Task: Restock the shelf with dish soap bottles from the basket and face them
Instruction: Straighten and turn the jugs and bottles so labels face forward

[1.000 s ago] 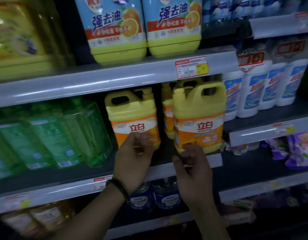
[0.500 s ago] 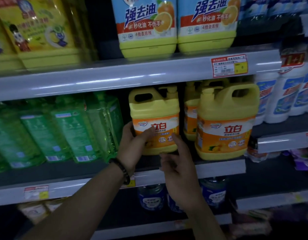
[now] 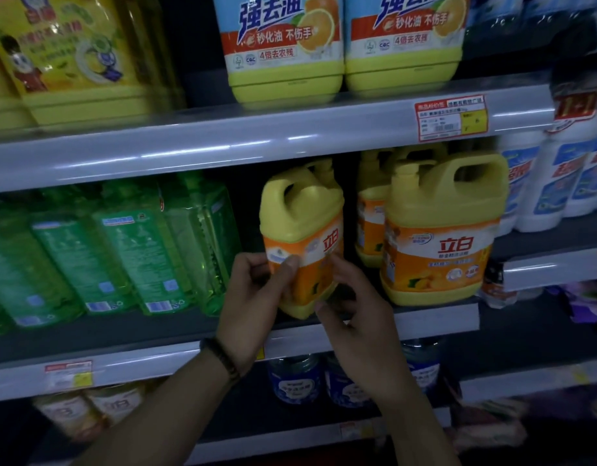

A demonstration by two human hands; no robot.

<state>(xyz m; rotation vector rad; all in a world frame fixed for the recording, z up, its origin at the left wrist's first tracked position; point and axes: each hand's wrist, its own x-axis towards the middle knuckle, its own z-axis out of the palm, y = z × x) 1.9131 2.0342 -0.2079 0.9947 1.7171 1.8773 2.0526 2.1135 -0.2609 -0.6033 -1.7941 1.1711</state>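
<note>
Both hands were on the jug (image 3: 303, 227) at this point. The left hand (image 3: 256, 297) gripped its lower left side with the thumb pressed on the label. The right hand (image 3: 357, 324) was curled round the lower right corner, with the thumb down near the base.

Big change from half a second before: back then the label faced straight out, and now the jug was twisted so a corner pointed at the camera and the red logo faced off to the right. It also leaned a bit to the left. It had stayed on the middle shelf (image 3: 434, 317), close to the front edge, though I couldn't tell if the base was fully down or lifted a touch.

The second jug (image 3: 441, 230) stood just to the right, upright, label forward, same as before, with another yellow one tucked behind it. The green bottles (image 3: 122, 253) sat to the left, leaning. The white bottles (image 3: 559, 183) were off to the right, and the price tag (image 3: 451, 117) hung on the rail above.
</note>
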